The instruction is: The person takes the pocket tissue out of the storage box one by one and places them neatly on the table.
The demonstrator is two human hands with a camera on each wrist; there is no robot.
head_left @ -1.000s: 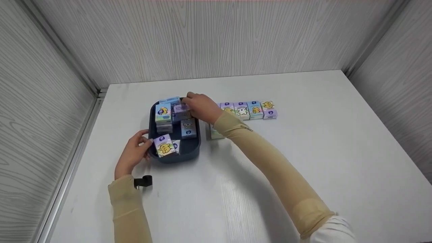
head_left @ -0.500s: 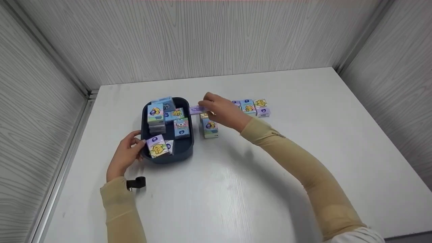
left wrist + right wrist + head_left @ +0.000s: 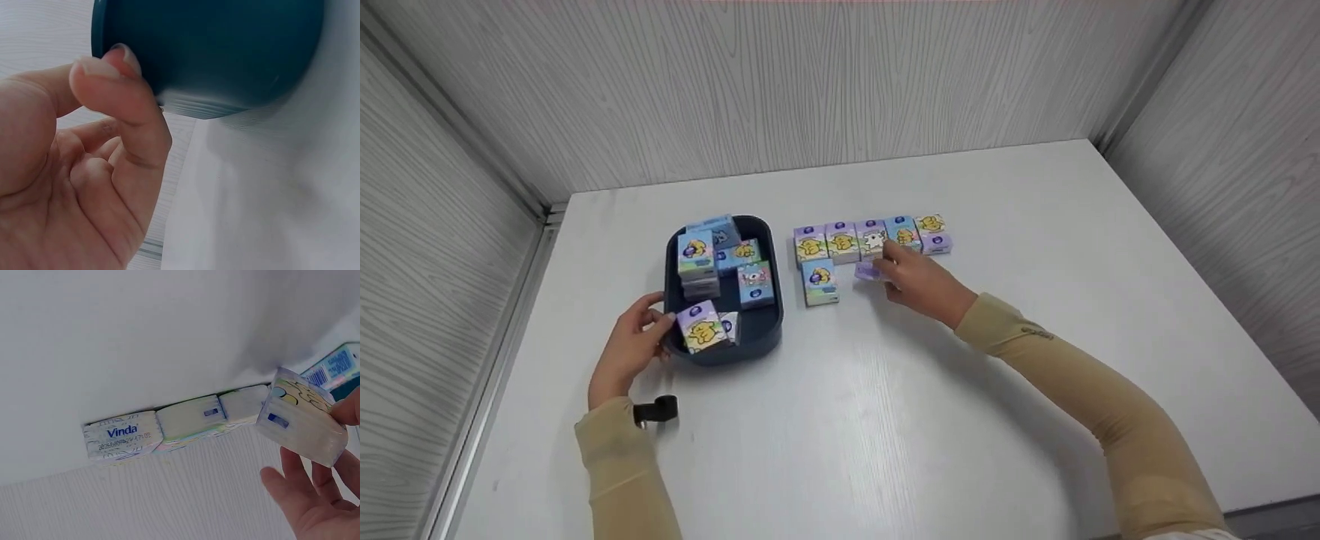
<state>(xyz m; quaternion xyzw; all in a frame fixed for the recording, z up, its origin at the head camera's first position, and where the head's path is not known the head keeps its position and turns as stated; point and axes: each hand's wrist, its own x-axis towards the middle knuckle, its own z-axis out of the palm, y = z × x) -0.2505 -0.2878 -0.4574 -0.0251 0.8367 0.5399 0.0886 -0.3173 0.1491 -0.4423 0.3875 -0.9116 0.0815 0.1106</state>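
Note:
Between the thumb and fingers of my right hand is a small purple tissue pack, held just in front of a row of tissue packs. In the right wrist view the held tissue pack is tilted, with its clear wrapped end showing. A blue tissue pack lies in front of the row's left end. My left hand pinches the left rim of a dark blue plastic bin. The bin's wall meets the thumb and forefinger in the left wrist view.
Several more tissue packs lie in the bin, including a stacked blue one and a purple one leaning at the front left. A wood-grain panel stands behind the white table, with side panels left and right.
My right hand has lifted the purple tissue pack out of the bin and carried it right, to the front of the row. My left hand has stayed on the bin's rim.

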